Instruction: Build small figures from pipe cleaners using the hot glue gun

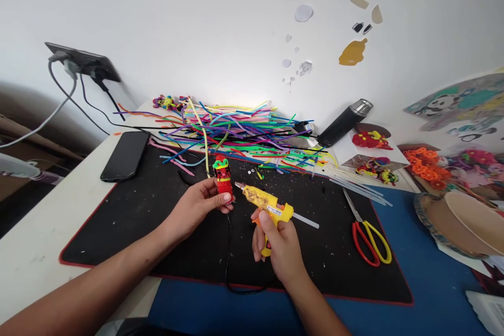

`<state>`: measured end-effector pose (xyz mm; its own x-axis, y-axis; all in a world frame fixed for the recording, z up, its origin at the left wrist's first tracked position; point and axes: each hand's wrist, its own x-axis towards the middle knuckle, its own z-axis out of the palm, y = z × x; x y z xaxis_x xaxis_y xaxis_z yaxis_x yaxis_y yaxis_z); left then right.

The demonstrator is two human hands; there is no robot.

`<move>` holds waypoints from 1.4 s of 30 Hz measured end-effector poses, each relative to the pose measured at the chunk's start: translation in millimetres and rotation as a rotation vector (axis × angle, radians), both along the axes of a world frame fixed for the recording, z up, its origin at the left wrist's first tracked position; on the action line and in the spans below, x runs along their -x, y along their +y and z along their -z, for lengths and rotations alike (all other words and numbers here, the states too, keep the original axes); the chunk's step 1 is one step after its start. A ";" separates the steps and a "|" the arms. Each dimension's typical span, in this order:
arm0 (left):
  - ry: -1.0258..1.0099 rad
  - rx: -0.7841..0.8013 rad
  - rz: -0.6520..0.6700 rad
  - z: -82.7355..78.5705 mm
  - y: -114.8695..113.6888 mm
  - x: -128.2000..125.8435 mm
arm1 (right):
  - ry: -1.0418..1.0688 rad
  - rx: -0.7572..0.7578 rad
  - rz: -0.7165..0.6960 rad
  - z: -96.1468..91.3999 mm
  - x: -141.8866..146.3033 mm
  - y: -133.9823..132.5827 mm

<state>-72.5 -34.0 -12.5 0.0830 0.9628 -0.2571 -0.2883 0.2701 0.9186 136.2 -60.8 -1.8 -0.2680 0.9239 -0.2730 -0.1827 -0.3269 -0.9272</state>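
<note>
My left hand (pixel 205 197) pinches a small pipe-cleaner figure (pixel 223 181), red below with black, yellow and green at its top, and holds it upright above the mat. Wrapped in my right hand (pixel 277 239) is a yellow hot glue gun (pixel 262 199); my fingers lie around its handle by the orange trigger. The gun's metal nozzle points left and sits close beside the figure, and I cannot tell whether they touch. A translucent glue stick (pixel 307 220) juts from the gun's rear. Its black cord (pixel 227 257) hangs down and curves across the mat.
Many coloured pipe cleaners (pixel 236 126) lie heaped along the wall. A phone (pixel 126 155) rests at left on the black mat (pixel 177 252); scissors (pixel 366 236) lie partly open at right. A black flask (pixel 344 123) leans at the back, near a white box (pixel 386 155) with pipe-cleaner figures.
</note>
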 end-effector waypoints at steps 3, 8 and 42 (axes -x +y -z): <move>0.032 -0.010 -0.019 0.0 -0.3 0.6 | -0.072 -0.024 -0.004 -0.1 5.0 0.9; 0.062 -0.018 -0.040 1.7 0.5 3.0 | -0.128 -0.049 -0.008 2.6 9.9 0.8; 0.022 -0.023 -0.054 9.1 -0.5 3.3 | -0.409 -0.262 -0.076 11.7 15.8 5.4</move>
